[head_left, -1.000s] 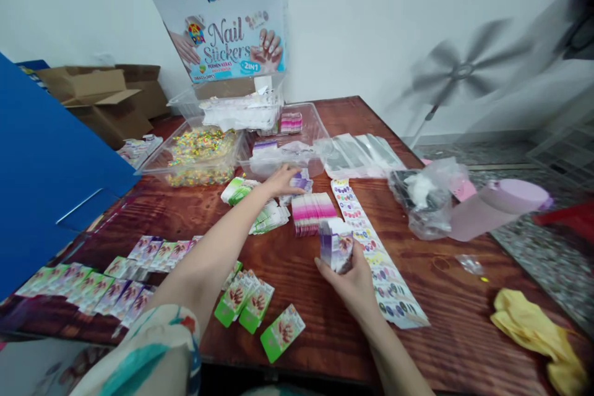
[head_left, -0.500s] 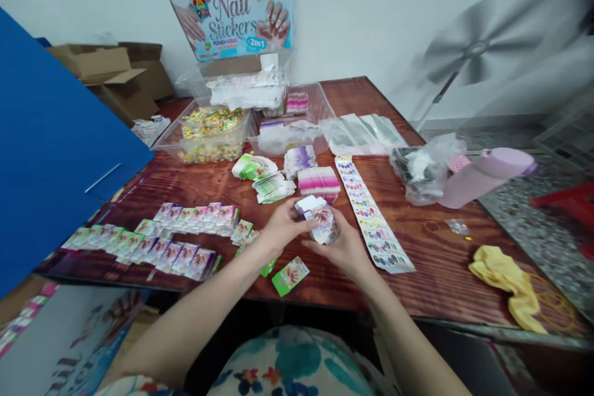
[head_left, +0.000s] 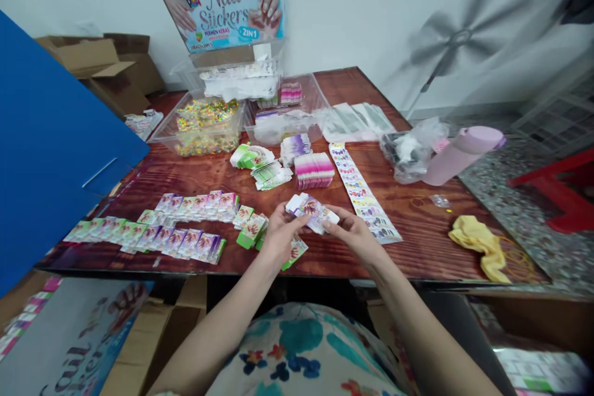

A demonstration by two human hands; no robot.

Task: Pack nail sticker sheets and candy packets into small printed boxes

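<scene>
Between my two hands are small flattened purple-and-white card boxes (head_left: 312, 210), tilted above the table's front half. My left hand (head_left: 279, 232) grips their left side, fingers bent, and my right hand (head_left: 350, 229) pinches the right end. Just beyond stands a pack of pink cards (head_left: 314, 170), with purple-and-white cards (head_left: 294, 148) behind it. Green-and-white cards (head_left: 264, 167) lie fanned to the left. Below my left hand a green box (head_left: 294, 252) is partly covered, with more green boxes (head_left: 250, 230) beside it. A long strip of nail stickers (head_left: 359, 189) lies right of my hands.
Rows of small boxes (head_left: 176, 235) spread over the table's left. Clear tubs, one with colourful candies (head_left: 204, 127), stand at the back. A pink bottle (head_left: 464, 154), plastic bags (head_left: 411, 151) and a yellow cloth (head_left: 480, 244) sit at the right. A blue panel (head_left: 55, 154) rises at the left.
My left hand came back from the purple cards behind the pink pack and joined my right hand at the boxes. The held boxes have since turned flatter, and the right hand shifted to their right end.
</scene>
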